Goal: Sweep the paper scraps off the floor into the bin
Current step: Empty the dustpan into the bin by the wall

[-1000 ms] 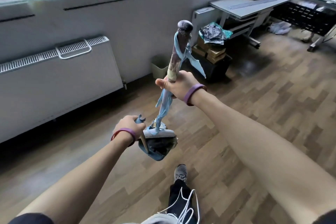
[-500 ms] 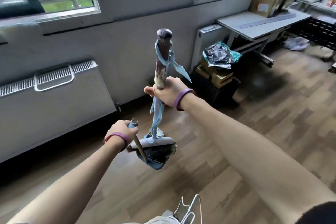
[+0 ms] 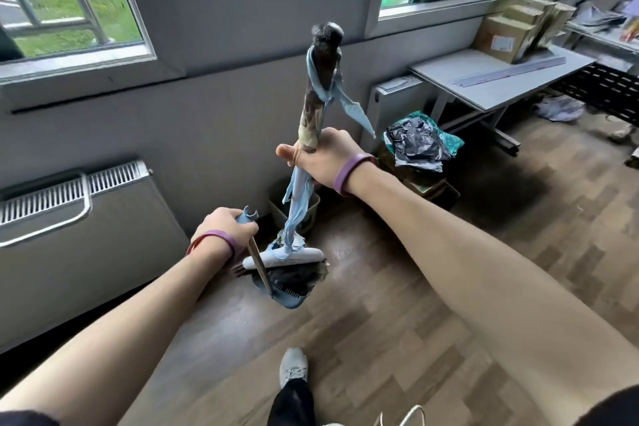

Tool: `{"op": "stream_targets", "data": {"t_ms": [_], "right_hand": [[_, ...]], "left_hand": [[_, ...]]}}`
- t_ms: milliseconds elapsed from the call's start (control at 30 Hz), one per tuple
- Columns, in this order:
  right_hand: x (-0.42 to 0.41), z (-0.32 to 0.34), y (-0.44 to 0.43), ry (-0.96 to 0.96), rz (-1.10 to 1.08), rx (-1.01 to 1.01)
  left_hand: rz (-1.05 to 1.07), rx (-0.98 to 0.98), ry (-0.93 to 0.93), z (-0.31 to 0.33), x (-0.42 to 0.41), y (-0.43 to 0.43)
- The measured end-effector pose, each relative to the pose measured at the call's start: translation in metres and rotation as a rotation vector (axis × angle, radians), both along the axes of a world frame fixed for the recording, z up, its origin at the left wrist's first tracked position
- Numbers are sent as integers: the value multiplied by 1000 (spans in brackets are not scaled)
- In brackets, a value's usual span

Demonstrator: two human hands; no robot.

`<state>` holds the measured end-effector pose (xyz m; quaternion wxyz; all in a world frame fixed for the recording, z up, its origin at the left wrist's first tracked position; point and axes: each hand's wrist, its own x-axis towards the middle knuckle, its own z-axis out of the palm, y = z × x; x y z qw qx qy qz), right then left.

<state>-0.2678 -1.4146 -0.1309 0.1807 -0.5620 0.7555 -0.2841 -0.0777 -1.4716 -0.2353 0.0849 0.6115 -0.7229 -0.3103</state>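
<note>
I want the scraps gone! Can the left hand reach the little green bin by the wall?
Probably not yet: the left hand grips the handle of the blue plastic dustpan, and the pale green plastic bin stands farther off, behind the cloth-wrapped broom.

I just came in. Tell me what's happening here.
A person is mid-cleanup on a wooden floor. The right hand grips the cloth-wrapped broom handle, and the left hand holds the thin handle of a blue dustpan. The broom head sits right against the dustpan, bristles over its mouth. A small bin stands by the wall just beyond them, partly hidden behind the broom. What the dustpan holds is not clear from here.
</note>
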Motion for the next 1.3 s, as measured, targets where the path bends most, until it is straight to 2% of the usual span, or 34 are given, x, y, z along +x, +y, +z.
{"op": "stream_targets", "data": {"t_ms": [100,333,500,900,1200,1300], "right_hand": [[-31,-4,-56,-52,-31,-7],[-89,3,-165,-1,-21,22],[-120,-1,-224,-150,-42,13],[-205,-24,-327,-272,45,-17],[-290,-42,-404,-453,283,26],[-309,-46,-417,-458,330,50]], "left_hand": [[-2,12,-3,2,-30,-58],[-6,31,-12,6,-84,-160],[11,44,-25,4,-109,-209],[128,82,-84,-18,-177,-281],[285,119,-133,-24,-267,-313],[303,116,-164,-28,-289,-319]]}}
